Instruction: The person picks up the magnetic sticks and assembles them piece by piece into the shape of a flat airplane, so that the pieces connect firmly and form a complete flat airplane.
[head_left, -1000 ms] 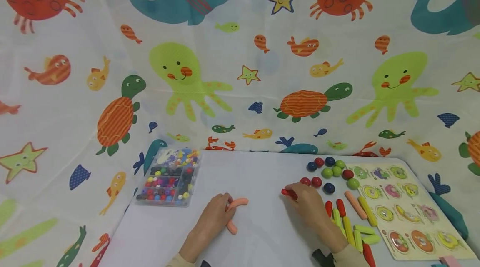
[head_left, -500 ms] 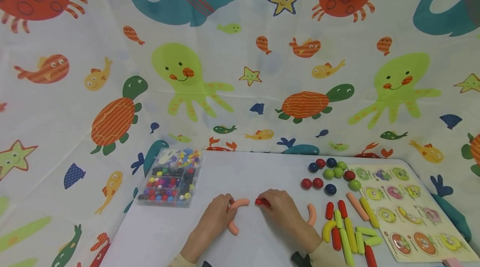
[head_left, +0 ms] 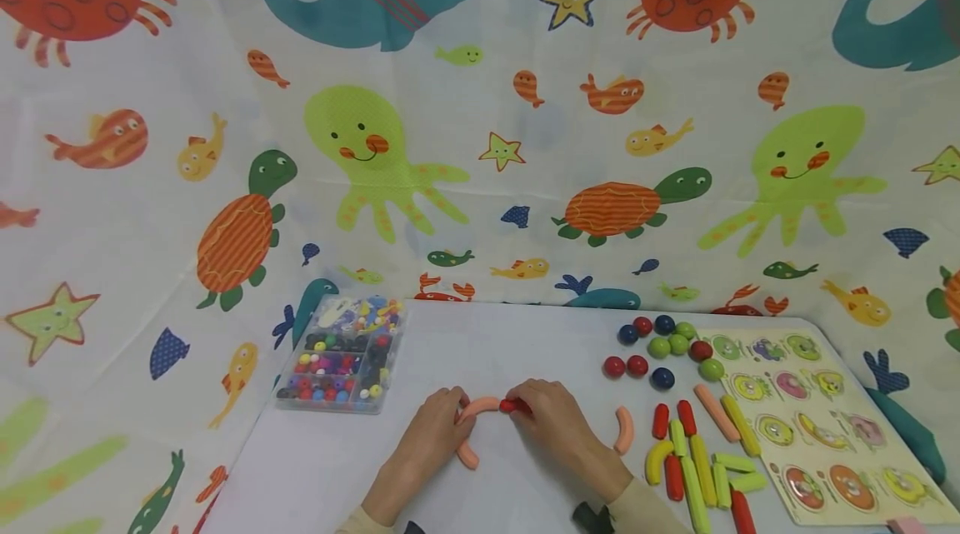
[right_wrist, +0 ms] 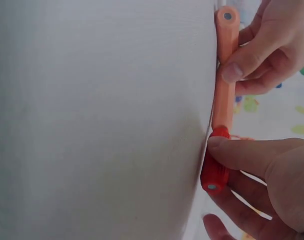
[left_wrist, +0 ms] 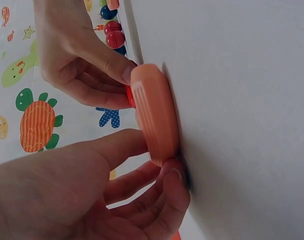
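A curved orange stick (head_left: 477,407) lies on the white table (head_left: 525,342), and my left hand (head_left: 433,431) grips it with thumb and fingers (left_wrist: 167,190). My right hand (head_left: 551,417) pinches a short red stick (head_left: 513,406) and holds its end against the orange stick's right end. The right wrist view shows the red stick (right_wrist: 215,161) butted against the orange stick (right_wrist: 224,75), with my thumb (right_wrist: 242,152) on the red one. In the left wrist view the orange stick (left_wrist: 154,112) hides most of the red piece.
A clear bead box (head_left: 339,352) stands at the table's left. Coloured balls (head_left: 663,342), several loose sticks (head_left: 697,459) and a wooden peg puzzle board (head_left: 810,417) lie to the right. A sea-animal printed cloth (head_left: 480,117) hangs behind.
My right hand carried the red stick leftward from beside the balls to the orange stick's right end. My left hand stayed on the orange stick.
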`<state>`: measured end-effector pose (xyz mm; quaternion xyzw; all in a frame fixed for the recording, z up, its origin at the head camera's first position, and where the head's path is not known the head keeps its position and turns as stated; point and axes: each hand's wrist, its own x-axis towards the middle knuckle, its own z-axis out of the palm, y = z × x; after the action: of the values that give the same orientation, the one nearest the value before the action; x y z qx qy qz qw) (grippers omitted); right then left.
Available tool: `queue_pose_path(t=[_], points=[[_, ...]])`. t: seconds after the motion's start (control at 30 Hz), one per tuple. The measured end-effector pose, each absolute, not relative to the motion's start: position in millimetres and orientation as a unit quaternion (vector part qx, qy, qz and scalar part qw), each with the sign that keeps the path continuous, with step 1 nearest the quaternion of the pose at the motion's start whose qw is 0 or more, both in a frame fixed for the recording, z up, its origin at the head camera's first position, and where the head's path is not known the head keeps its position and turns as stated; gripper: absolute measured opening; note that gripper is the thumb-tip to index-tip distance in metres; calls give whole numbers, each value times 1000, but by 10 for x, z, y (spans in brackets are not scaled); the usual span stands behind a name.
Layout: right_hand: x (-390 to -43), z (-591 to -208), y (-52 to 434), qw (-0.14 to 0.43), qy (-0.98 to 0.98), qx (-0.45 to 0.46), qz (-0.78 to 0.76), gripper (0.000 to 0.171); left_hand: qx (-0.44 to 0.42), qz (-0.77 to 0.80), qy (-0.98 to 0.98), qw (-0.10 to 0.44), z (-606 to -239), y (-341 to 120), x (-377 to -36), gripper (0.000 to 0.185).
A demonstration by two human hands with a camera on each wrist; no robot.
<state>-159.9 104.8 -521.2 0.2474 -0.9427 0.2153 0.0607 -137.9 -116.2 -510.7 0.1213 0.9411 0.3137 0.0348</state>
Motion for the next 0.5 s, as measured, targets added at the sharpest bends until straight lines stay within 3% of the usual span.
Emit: queue_pose_path(t=[0.5], points=[[-1599,-5202,1043,52,-937,254,234,27,116,320,939,42,-5067,-1168,-1358,19]])
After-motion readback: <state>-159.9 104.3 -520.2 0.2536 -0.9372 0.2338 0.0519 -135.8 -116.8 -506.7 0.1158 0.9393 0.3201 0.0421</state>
